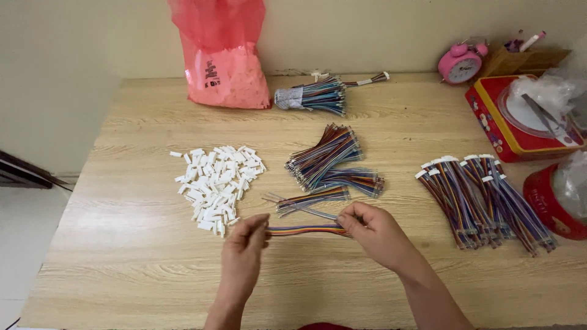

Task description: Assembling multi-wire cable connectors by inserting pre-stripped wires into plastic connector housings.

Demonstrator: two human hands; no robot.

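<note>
Head view: flat multicolour ribbon cable (309, 230) stretched level just above the wood counter (134, 269), low centre. Left hand (244, 241) pinched on its left end, right hand (373, 229) pinched on the right end, both grasping. Looks light, limp, thin; likely to sag or twist if let go, so best gripped at the ends, not mid-span. Pile of small white plastic connectors (217, 183) just left of left hand, near. Loose cable bundles (330, 162) just behind, close. Finished row of capped cables (483, 198) to the right, apart. Pink plastic bag (223, 55) and one tied bundle (315, 96) at the back edge. Pink alarm clock (460, 63), red tin (520, 119) far right. Nothing between the hands and the cable.
</note>
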